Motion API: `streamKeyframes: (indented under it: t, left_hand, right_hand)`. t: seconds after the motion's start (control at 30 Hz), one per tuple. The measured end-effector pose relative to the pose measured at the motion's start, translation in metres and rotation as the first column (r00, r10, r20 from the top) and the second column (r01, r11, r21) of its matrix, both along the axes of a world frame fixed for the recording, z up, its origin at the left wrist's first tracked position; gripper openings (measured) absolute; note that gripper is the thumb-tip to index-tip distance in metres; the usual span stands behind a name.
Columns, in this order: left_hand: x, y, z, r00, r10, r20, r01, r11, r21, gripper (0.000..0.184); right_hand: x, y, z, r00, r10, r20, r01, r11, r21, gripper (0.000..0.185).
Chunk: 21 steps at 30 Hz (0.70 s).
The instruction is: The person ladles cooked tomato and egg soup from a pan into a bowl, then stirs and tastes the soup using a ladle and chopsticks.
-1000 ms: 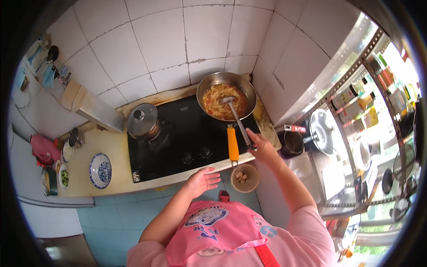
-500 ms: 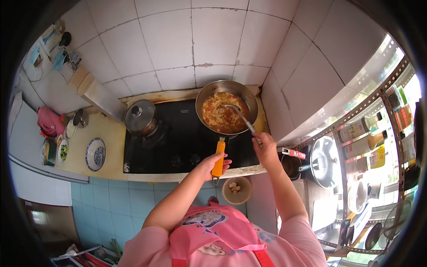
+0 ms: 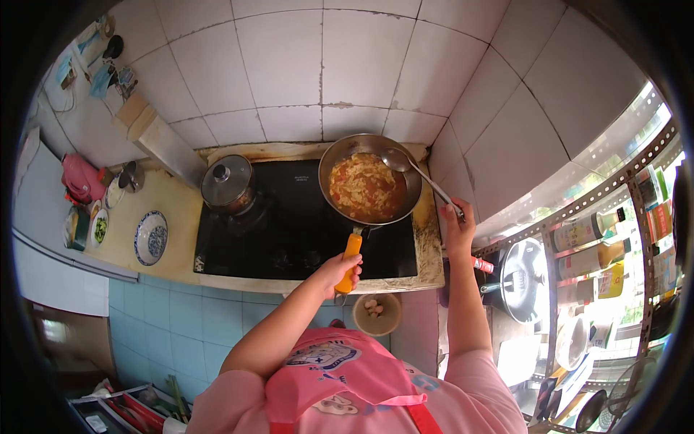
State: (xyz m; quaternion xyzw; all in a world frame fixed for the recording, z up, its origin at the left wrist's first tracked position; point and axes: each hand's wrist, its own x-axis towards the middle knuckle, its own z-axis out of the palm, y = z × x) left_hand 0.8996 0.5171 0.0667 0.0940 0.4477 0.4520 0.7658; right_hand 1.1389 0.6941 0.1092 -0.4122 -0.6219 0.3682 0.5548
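A metal frying pan [image 3: 414, 195] stands at the right of the black stove, with an egg and tomato mixture [image 3: 365, 189] in reddish sauce inside. My left hand [image 3: 343, 273] is closed around the pan's orange handle [image 3: 352, 249]. In my right hand [image 3: 460, 223] is the grey handle of a metal ladle [image 3: 426, 177]. The ladle's bowl rests at or just above the pan's upper right wall, beside the food; I cannot tell whether it touches.
A lidded pot [image 3: 228, 189] stands on the stove's left. Farther left on the counter are a blue-and-white bowl [image 3: 151, 239] and a dish of chopped greens [image 3: 100, 227]. A bin [image 3: 377, 316] with eggshells is below the counter. Bottles [image 3: 589, 230] line the right-hand rack.
My right hand has moved to the right and slightly up, taking the ladle out of the food to the pan's right wall. My left hand stays on the handle.
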Motion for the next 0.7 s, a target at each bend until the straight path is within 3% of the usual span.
streamKeyframes:
  t: [0.1, 0.3, 0.5, 0.57, 0.7]
  left_hand:
    - [-0.001, -0.001, -0.001, 1.000, 0.000, -0.013, 0.000, 1.000, -0.020, 0.026]
    - [-0.005, -0.004, 0.013, 0.997, -0.018, -0.073, 0.012, 0.996, -0.086, 0.035]
    - [-0.009, -0.006, 0.005, 0.999, -0.032, 0.031, 0.033, 0.999, -0.034, 0.043]
    - [-0.010, -0.007, 0.003, 0.998, -0.028, 0.049, 0.030, 0.999, -0.032, 0.043]
    - [-0.013, -0.010, -0.005, 0.994, -0.005, 0.109, 0.010, 0.999, -0.041, 0.044]
  right_hand:
    - [-0.004, 0.010, -0.010, 0.999, 0.014, -0.051, -0.013, 1.000, 0.007, 0.024]
    - [-0.008, 0.021, -0.031, 0.998, -0.049, 0.049, 0.048, 0.999, 0.012, 0.022]
    - [-0.014, 0.025, -0.044, 0.996, -0.076, -0.042, 0.065, 0.974, -0.218, 0.019]
    - [-0.021, 0.026, -0.040, 0.968, -0.082, -0.238, -0.019, 0.918, -0.395, 0.019]
    - [-0.021, 0.035, -0.042, 0.931, -0.121, -0.345, -0.064, 0.874, -0.481, 0.019]
